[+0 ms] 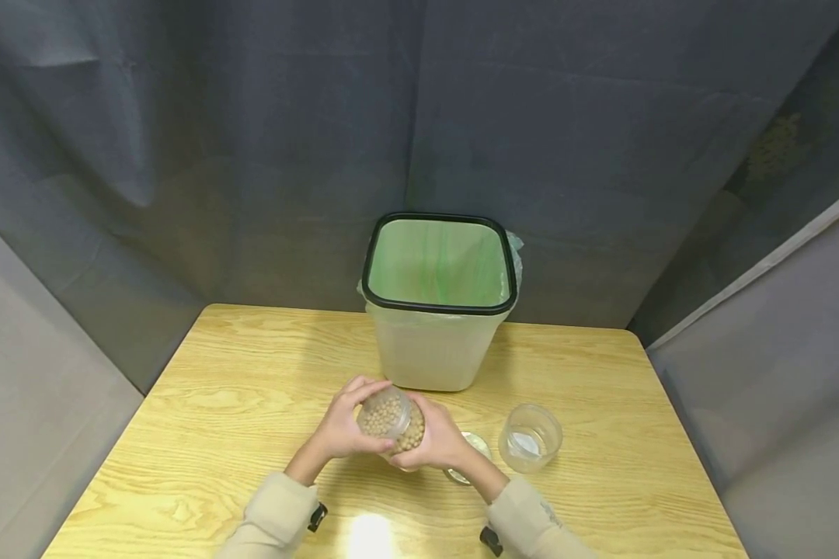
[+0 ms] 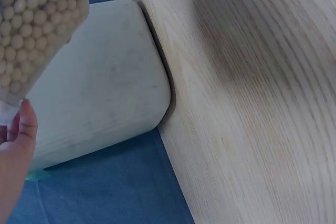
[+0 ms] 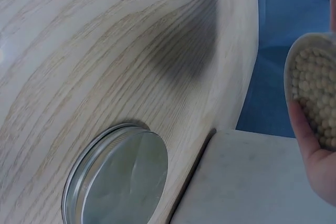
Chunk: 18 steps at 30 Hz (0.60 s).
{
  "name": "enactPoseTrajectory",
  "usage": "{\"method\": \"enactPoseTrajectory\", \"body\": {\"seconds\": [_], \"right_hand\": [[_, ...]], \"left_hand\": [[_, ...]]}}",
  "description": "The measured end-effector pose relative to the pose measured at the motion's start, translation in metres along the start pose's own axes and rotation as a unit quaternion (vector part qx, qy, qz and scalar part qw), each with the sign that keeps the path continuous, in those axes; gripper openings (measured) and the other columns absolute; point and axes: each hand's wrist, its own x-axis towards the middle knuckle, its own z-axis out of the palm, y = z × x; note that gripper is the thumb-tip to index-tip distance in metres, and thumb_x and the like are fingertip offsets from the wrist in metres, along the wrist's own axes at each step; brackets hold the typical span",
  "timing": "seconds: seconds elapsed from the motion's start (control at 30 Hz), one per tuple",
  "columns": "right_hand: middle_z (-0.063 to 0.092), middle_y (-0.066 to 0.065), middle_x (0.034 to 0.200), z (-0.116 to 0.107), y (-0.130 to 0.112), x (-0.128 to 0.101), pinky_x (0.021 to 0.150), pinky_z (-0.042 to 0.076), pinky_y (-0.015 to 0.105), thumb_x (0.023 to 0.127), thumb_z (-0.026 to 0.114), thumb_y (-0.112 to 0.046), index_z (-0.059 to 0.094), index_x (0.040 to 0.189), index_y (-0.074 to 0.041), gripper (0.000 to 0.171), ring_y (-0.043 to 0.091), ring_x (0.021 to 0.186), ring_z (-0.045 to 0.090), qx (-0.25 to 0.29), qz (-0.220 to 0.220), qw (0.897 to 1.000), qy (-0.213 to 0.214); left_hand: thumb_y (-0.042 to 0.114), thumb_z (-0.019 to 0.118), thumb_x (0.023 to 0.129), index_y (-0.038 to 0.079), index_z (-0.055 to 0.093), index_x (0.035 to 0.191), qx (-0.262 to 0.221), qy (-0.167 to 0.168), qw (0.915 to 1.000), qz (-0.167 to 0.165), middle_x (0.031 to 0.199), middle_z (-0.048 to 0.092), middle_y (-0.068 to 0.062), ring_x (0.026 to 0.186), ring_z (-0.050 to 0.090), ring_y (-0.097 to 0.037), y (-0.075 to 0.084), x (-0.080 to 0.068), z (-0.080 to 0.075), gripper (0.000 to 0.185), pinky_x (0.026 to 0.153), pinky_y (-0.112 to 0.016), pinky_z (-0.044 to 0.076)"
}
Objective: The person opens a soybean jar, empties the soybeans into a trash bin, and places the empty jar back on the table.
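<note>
Both hands hold a clear plastic jar of round beige beans, tilted above the table in front of the bin. My left hand grips the end at the left, fingers over the top and thumb below. Around the other end curls my right hand. In the left wrist view, beans fill the jar's body and a left fingertip touches its pale rim. The right wrist view has beans against the rounded clear wall, with a right finger along it. Silvery round lids lie on the table below the right wrist.
A white bin with a black rim and green liner stands at the table's back edge. Right of the right forearm sits a clear open jar. The wooden table has a grey curtain behind it.
</note>
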Motion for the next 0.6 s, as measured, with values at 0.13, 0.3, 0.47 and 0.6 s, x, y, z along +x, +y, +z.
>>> {"method": "enactPoseTrajectory", "body": {"seconds": [0.13,0.3,0.47,0.6], "right_hand": [[0.058,0.003,0.107,0.002,-0.002,0.0,0.076,0.049,0.03,0.05,0.085,-0.032,0.046,0.124,-0.006,0.087,0.018,0.091,0.058,-0.025,-0.005,0.999,0.039],[0.058,0.005,0.105,0.004,0.001,0.002,0.077,0.049,0.034,0.048,0.086,-0.036,0.047,0.118,-0.005,0.086,0.02,0.091,0.058,-0.075,-0.023,0.991,0.105],[0.058,0.005,0.104,0.002,0.002,0.002,0.076,0.049,0.035,0.047,0.086,-0.035,0.047,0.119,-0.005,0.088,0.02,0.091,0.057,-0.052,0.0,0.993,0.11],[0.059,0.006,0.105,-0.001,0.0,0.003,0.076,0.048,0.036,0.047,0.085,-0.034,0.046,0.121,-0.006,0.088,0.02,0.091,0.057,-0.038,0.007,0.994,0.104]], "left_hand": [[0.021,0.086,0.051,0.003,0.058,0.118,-0.001,0.033,0.9993,-0.017,0.105,0.055,-0.007,0.092,0.051,-0.024,0.002,0.003,0.005,0.074,0.077,-0.039,0.047],[0.025,0.086,0.052,0.003,0.059,0.116,0.039,0.08,0.9933,-0.073,0.101,0.055,-0.004,0.091,0.052,-0.021,0.007,0.008,0.012,0.073,0.078,-0.039,0.047],[0.036,0.083,0.055,0.004,0.057,0.119,0.07,0.062,0.9922,-0.083,0.105,0.054,-0.006,0.094,0.051,-0.024,0.013,0.012,0.01,0.076,0.08,-0.045,0.045],[0.031,0.082,0.06,0.006,0.045,0.132,0.028,-0.002,0.9984,-0.049,0.128,0.044,-0.01,0.114,0.043,-0.03,0.012,0.013,-0.001,0.085,0.09,-0.054,0.038]]}}
